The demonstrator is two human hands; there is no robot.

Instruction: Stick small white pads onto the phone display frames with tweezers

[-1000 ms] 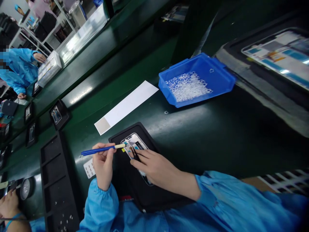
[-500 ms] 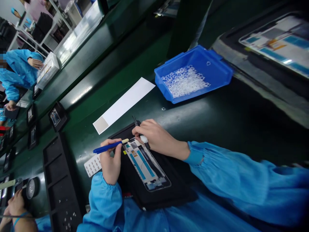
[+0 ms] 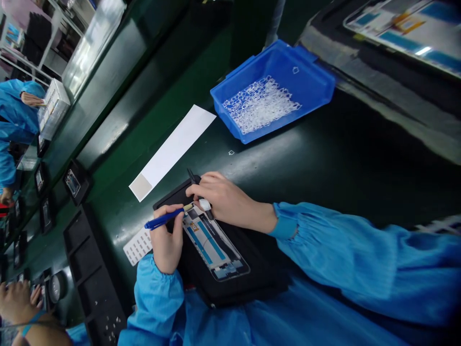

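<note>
My left hand pinches a blue pen-like stick with a cream tip. That tip is over the upper end of an open phone body, where small parts and teal strips show. My right hand is closed around a slim black tool; a white piece shows below the fingers, beside the phone's top corner. The tool's exact kind and its working end are unclear. Under the phone lies a black holder, close against my body.
A blue bin of small clear pieces stands beyond my right hand. A white strip, a white sheet of small pieces and a black compartment tray lie left. Co-workers' hands work at far left.
The whole view has shifted, so the bench items appear further left and the bin higher. Both hands keep their holds, and the cream tip stays at the phone's upper end.
</note>
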